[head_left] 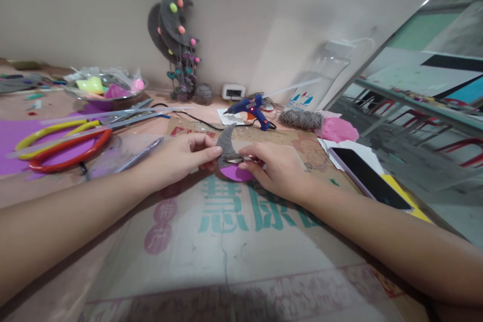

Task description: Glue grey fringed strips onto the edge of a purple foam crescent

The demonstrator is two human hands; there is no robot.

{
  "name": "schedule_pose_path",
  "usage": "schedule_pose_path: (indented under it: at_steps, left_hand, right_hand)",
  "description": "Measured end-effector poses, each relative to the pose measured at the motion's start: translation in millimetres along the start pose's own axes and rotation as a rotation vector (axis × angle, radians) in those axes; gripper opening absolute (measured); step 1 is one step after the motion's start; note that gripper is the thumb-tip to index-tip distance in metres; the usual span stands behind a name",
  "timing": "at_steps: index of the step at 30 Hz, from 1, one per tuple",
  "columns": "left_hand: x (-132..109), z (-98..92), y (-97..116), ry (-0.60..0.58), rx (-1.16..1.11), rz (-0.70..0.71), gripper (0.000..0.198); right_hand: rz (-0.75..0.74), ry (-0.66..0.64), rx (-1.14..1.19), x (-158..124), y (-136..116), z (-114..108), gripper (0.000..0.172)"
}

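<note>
My left hand (184, 157) pinches the edge of a grey crescent-shaped felt piece (226, 145) held just above the cardboard. My right hand (273, 166) is closed round a small pair of metal snips (236, 159) whose blades meet the grey felt. A purple round piece (236, 173) lies under the felt, partly hidden by my right fingers. Both hands rest over a flattened cardboard sheet (226, 231) with green print.
A blue glue gun (251, 109) stands behind the felt, near a roll of grey twine (301, 119) and pink material (337, 130). Left lie large yellow and red scissors (64, 143), purple sheets and a metal bowl (105, 91). A phone (372, 177) lies right. A grey felt ornament (175, 35) leans on the wall.
</note>
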State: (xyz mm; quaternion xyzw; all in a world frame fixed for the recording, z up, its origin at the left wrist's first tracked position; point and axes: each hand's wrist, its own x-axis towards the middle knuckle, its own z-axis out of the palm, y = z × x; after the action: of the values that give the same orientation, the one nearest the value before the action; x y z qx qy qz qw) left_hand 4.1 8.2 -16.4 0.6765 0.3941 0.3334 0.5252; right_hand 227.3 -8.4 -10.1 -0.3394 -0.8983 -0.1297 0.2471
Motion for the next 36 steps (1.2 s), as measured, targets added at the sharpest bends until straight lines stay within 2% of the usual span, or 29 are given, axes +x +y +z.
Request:
schedule_pose_path:
  at_steps: [24, 36]
  left_hand:
    - [0.1, 0.6, -0.8, -0.007, -0.087, -0.024, 0.023]
    - [-1.7, 2.3, 4.9, 0.017, -0.007, -0.027, 0.025]
  right_hand:
    - [0.055, -0.075, 0.053, -0.3, -0.6, -1.9, 0.019]
    - [0.075, -0.08, 0.068, -1.1, 0.0, -1.6, 0.021]
